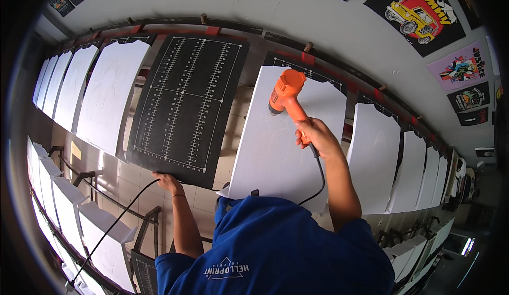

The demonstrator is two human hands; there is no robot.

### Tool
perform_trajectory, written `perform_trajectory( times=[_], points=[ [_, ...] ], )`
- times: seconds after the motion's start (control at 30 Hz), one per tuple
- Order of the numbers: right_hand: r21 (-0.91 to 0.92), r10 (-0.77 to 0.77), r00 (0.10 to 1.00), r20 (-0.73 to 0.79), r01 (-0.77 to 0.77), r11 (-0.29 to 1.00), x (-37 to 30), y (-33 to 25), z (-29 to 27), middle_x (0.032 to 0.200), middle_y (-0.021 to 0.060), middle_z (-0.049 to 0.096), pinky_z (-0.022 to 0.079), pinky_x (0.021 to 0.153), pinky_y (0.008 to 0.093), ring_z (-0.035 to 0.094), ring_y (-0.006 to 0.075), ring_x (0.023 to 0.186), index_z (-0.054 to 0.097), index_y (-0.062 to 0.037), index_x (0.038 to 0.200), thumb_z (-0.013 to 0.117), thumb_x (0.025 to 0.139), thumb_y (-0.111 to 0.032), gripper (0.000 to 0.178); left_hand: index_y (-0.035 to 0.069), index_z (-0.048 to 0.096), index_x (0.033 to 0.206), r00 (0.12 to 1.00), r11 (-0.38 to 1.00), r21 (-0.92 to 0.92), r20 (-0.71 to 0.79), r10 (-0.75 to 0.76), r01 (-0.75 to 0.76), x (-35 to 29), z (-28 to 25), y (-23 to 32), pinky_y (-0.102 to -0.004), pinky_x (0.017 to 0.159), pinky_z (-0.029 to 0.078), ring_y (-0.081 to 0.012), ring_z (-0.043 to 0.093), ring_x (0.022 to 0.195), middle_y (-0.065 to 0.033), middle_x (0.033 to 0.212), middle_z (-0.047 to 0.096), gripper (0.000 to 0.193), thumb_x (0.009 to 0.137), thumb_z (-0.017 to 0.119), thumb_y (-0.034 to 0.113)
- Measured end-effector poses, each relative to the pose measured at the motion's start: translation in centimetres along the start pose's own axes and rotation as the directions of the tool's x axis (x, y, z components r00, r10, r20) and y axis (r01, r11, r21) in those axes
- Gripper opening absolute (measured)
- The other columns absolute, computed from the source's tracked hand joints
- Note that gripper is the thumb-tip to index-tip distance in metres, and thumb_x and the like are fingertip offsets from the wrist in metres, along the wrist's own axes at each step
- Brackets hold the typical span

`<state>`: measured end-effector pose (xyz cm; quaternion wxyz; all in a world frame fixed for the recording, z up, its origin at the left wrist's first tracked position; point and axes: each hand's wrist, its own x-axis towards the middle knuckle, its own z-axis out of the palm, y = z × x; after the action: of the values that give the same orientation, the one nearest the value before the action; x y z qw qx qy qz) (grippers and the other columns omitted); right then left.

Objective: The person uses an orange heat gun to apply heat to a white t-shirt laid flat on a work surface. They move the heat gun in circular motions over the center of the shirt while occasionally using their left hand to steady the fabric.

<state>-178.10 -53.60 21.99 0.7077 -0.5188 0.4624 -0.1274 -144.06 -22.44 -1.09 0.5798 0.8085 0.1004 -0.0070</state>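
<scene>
— What colour is the heat gun [292, 103]?
— Orange, with a dark nozzle [274, 110] and black cord [322, 173].
— The platen [185, 107] left of it?
— Black, marked with white ruler scales.
— The fabric panel [268, 149] beneath it?
— White.

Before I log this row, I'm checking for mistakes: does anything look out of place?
Yes: the black gridded board by the left hand is bare between white-covered boards, breaking the row's pattern, though perhaps deliberately. I see no spill or obvious damage.
</scene>
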Motion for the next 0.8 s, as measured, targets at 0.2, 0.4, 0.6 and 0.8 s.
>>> perform_trajectory(
  times=[0.2,0.4,0.6,0.8],
  points=[
    [-0.028,0.031,0.999,-0.02,-0.032,0.999,-0.1,-0.2,0.2,0.072,0.0031,0.057,0.047,0.051,0.025,0.059,0.0122,0.061,0.055,-0.0028,0.094,0.063,0.088,-0.032,0.031,-0.008,0.038,0.137,0.995,0.997,-0.003,0.063,-0.071,0.072,0.4,-0.5,-0.4,-0.0411,0.09,0.045,-0.0371,0.057,0.107,-0.0275,0.126,0.053,0.062,0.1,0.028,0.041],
    [-0.006,0.037,0.997,0.069,-0.037,0.999,0.4,0.2,0.6,0.072,0.004,0.058,0.047,0.05,0.0253,0.059,0.0125,0.061,0.055,-0.0004,0.094,0.062,0.088,-0.031,0.032,-0.005,0.048,0.131,0.999,0.998,-0.049,0.009,-0.04,0.041,0.0,-0.1,0.3,-0.0397,0.087,0.048,-0.033,0.06,0.1,-0.0242,0.12,0.059,0.063,0.101,0.027,0.046],
    [-0.066,0.06,0.994,0.092,-0.054,0.996,-1.0,-0.4,1.3,0.072,0.0031,0.058,0.046,0.051,0.0255,0.059,0.0124,0.061,0.056,-0.0008,0.095,0.064,0.087,-0.031,0.032,-0.009,0.053,0.125,0.997,0.995,-0.068,-0.007,-0.072,0.072,-0.3,0.1,0.9,-0.0394,0.085,0.048,-0.0323,0.061,0.097,-0.0248,0.115,0.061,0.064,0.101,0.029,0.046],
    [-0.097,0.007,1.0,-0.015,-0.009,0.995,-1.2,0.8,0.4,0.071,0.0023,0.057,0.046,0.051,0.0255,0.059,0.0122,0.061,0.056,-0.0015,0.093,0.063,0.087,-0.033,0.032,-0.01,0.052,0.125,0.997,0.995,-0.055,0.001,-0.08,0.08,0.9,0.1,-0.8,-0.0391,0.086,0.047,-0.034,0.061,0.099,-0.026,0.114,0.062,0.064,0.101,0.028,0.045]
  ],
)
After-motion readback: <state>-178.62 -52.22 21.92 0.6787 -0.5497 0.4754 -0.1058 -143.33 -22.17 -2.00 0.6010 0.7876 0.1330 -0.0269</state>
